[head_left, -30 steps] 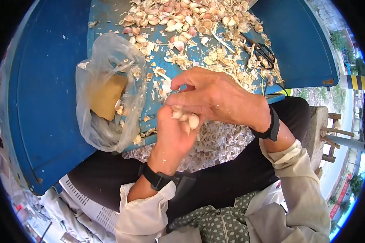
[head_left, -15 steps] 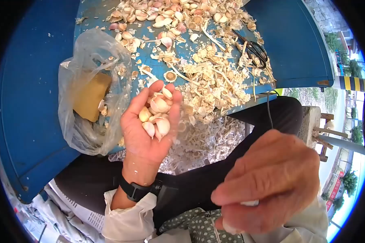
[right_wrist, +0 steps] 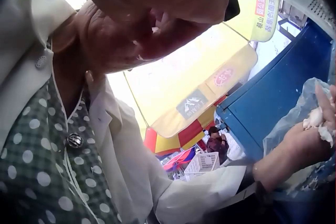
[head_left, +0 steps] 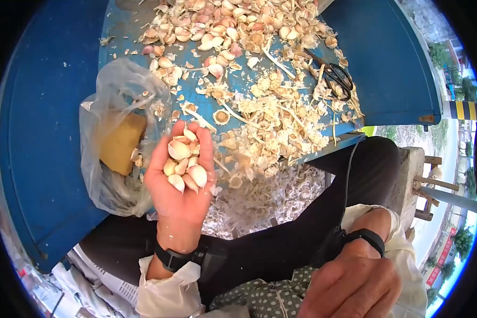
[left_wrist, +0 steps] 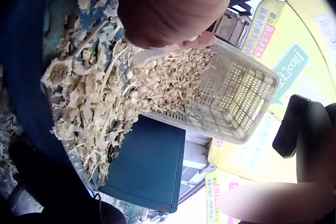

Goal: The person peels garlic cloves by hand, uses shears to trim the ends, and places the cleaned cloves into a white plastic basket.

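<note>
My left hand (head_left: pixel 180 196) is palm up, cupped round several garlic cloves (head_left: pixel 186 164), cream and pinkish. It is in front of the blue table's (head_left: pixel 193 87) near edge, beside a clear plastic bag (head_left: pixel 98 175). The right wrist view also catches this hand (right_wrist: pixel 299 145) with its cloves. Low over the lap, close to the chest, is my right hand (head_left: pixel 355 289), its back to the head camera and its fingers bent. In the right wrist view a small pale piece (right_wrist: pixel 157 24) shows among its darkened fingers, mostly hidden.
Loose cloves (head_left: pixel 217 26) and dry skins (head_left: pixel 281 127) cover much of the table, with black scissors (head_left: pixel 336 79) at the right. The bag contains a yellowish block (head_left: pixel 124 143). A white plastic basket (left_wrist: pixel 247 92) appears in the left wrist view. Skins (head_left: pixel 259 204) are heaped below the table edge.
The right hand left the left hand and moved down and right to the lap, carrying a small white piece. The left hand turned palm up, showing its cloves, and shifted left.
</note>
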Available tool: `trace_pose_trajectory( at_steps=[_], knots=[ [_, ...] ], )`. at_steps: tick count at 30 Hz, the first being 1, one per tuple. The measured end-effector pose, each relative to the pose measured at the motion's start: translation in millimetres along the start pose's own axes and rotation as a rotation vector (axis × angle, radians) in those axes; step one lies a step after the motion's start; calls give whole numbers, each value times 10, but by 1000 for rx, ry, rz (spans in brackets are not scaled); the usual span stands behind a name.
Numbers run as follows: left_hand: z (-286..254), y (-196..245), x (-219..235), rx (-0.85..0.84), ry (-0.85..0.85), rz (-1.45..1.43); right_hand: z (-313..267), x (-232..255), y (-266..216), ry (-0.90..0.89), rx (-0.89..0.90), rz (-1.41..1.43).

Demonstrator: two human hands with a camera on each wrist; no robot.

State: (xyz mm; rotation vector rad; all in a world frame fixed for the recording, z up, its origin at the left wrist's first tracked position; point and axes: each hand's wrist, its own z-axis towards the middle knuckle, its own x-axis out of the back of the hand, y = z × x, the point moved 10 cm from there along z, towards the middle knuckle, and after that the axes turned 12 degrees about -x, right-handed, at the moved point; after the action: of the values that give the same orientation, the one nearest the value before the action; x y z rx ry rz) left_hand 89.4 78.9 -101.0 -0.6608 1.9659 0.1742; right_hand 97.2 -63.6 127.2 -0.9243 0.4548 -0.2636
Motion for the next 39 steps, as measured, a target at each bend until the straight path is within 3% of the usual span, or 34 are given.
trace_pose_trajectory(
  at_steps=[2,8,12,13,14,15,16,18,20,24,27,29,30,32,34,36,37,39],
  knots=[
    [14,72,-65,-132,-71,136,20,52,-67,10,68,-16],
    [-79,-77,-82,-40,-59,124,115,41,-87,-95,120,-135],
    [-161,-303,-40,76,-93,201,314,205,632,-284,-269,-743],
    [-165,-315,41,75,-54,343,332,254,832,-345,-331,-883],
    [-172,-298,138,74,-11,484,337,340,985,-360,-368,-904],
    [-189,-375,142,169,-27,285,340,426,1136,-376,-406,-927],
    [-189,-378,153,168,-24,282,357,591,1191,-346,-451,-854],
    [-160,-391,91,132,-61,236,458,1149,1359,-178,-588,-981],
    [-151,-379,71,124,-45,202,376,1398,1653,-261,-646,-1116],
    [-96,-215,76,43,-8,172,249,1472,1899,-297,-526,-1260],
    [-65,-97,24,-6,-8,121,262,1605,1940,-314,-667,-1269],
    [-60,-30,-53,-38,-50,112,232,1757,1874,-273,-874,-1138],
    [-72,-27,-66,-38,-52,111,265,1780,1792,-274,-872,-1139],
    [-82,-10,-71,-49,-33,112,212,1733,1816,-527,-959,-1184],
    [-86,-40,-50,-40,-24,125,435,1806,1845,-449,-869,-1204],
    [-72,-60,-24,-39,-12,147,780,1908,1773,-132,-540,-1327],
    [-62,-75,-10,-28,-10,139,805,1960,1949,-130,-534,-1320],
    [-34,-72,22,-28,-20,144,857,1685,2087,-284,-163,-1354]
  ],
)
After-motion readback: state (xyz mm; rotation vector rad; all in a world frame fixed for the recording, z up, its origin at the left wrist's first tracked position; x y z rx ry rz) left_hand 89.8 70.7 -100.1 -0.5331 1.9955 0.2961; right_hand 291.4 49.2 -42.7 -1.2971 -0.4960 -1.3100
